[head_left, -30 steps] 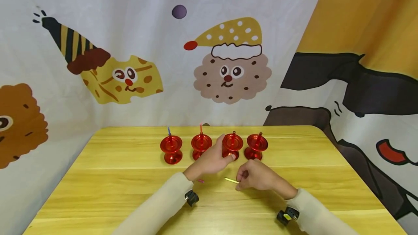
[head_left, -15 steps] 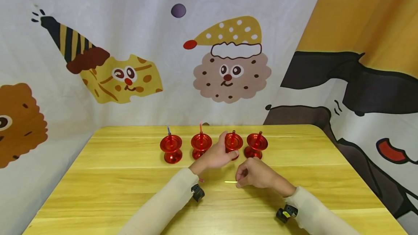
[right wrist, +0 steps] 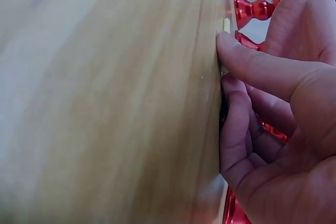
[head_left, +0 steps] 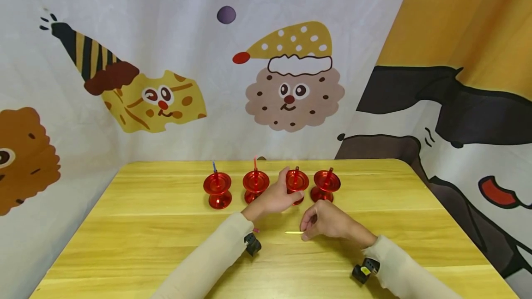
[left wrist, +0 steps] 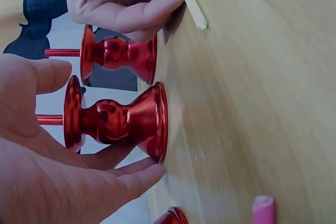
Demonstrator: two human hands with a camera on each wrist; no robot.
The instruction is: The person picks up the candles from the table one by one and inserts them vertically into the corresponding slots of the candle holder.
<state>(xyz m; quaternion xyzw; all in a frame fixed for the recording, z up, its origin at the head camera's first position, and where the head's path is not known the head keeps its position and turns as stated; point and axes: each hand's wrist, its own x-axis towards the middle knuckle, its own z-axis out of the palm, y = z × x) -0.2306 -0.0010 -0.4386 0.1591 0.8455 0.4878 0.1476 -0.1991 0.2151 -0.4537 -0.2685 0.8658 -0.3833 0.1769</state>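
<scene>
My left hand [head_left: 272, 199] is at the third red metallic candle holder [head_left: 300, 180], its fingers fairly straight along one side and the thumb near the dish rim. In the left wrist view that candle holder [left wrist: 110, 121] stands on its base with a bare red stem. My right hand [head_left: 328, 220] pinches a thin yellow candle [head_left: 293, 232] between thumb and fingers, low at the tabletop. The candle's free end [left wrist: 194, 9] points toward the left hand. A fourth candle holder [head_left: 327, 182] stands just beyond the right hand, without a candle.
Two more holders stand at left: one [head_left: 217, 187] with a blue candle [head_left: 214, 166], one [head_left: 255, 182] with a pinkish-red candle [head_left: 255, 164]. A pink candle [left wrist: 264, 211] lies on the wooden table [head_left: 124, 234], partly hidden by the left forearm. A printed curtain [head_left: 178, 13] hangs behind.
My left hand has shifted slightly right and farther around the third holder. The yellow candle in my right hand has turned from slanted to nearly level in the head view.
</scene>
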